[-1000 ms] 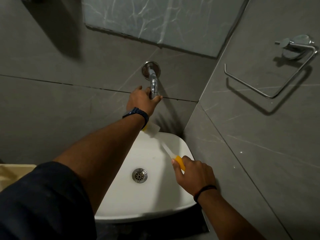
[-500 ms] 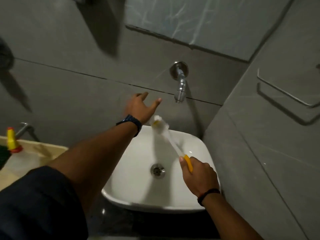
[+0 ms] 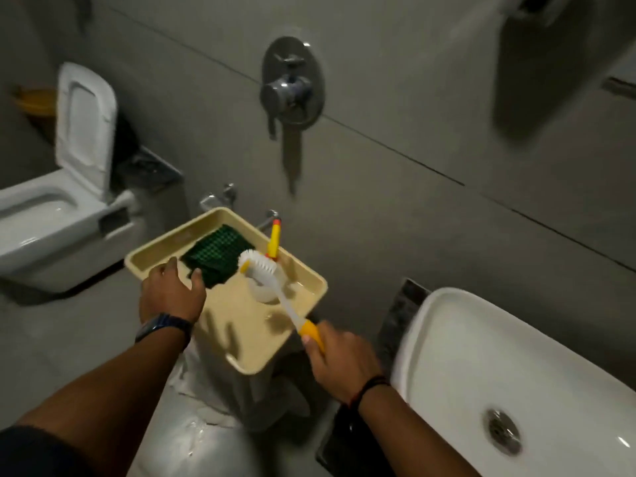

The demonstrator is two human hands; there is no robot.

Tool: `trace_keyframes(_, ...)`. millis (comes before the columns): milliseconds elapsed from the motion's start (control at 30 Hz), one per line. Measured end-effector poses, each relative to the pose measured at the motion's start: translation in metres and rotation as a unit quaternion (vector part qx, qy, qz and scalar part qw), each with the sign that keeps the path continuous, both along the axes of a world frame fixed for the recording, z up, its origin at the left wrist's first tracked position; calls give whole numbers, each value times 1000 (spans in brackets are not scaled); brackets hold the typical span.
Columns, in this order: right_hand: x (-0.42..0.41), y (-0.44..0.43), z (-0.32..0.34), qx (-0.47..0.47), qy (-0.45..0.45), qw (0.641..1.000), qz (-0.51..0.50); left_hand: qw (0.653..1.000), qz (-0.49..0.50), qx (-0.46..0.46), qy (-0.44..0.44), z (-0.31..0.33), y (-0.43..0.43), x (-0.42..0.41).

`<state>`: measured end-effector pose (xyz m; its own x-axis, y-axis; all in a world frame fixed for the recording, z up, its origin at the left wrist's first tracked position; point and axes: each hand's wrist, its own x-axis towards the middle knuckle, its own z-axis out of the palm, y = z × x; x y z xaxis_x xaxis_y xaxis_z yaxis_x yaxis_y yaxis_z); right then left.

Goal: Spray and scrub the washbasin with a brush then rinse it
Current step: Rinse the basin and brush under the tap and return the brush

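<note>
We are holding the brush point(image 3: 272, 287) over the tray point(image 3: 241, 339) in our closed right hand point(image 3: 340, 363); our left hand point(image 3: 172, 294) is hovering open and empty. The basin point(image 3: 481, 356) is looking clean, so we judge the task nearly done.

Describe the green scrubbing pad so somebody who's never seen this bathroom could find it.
Left of the white washbasin sits a beige tray. The green pad lies in its far corner, beside the left hand. It is the only dark, checkered item there; the bottle and brush are white and yellow.
</note>
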<state>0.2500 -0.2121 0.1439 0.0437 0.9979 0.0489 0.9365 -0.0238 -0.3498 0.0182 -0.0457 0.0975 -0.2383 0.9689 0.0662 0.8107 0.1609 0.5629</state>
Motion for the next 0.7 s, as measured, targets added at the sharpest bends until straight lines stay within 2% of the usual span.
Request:
trace_keyframes(167,-54,72,-57,-67,-37,994,82,997,-3,-59,43,-38,41,-54)
trace_keyframes(267,-75,105,-89,-100,-53,988,101,990,-50,-84,105,-61,58,-64)
trace_keyframes(467,-97,145,-134,-157,-90,976,124,970,-156,-89,161,-96,80,-62)
trace_keyframes(700,-107,168,-157,-196,-76,969,126,967,-165,-102,164,-115,84,-65)
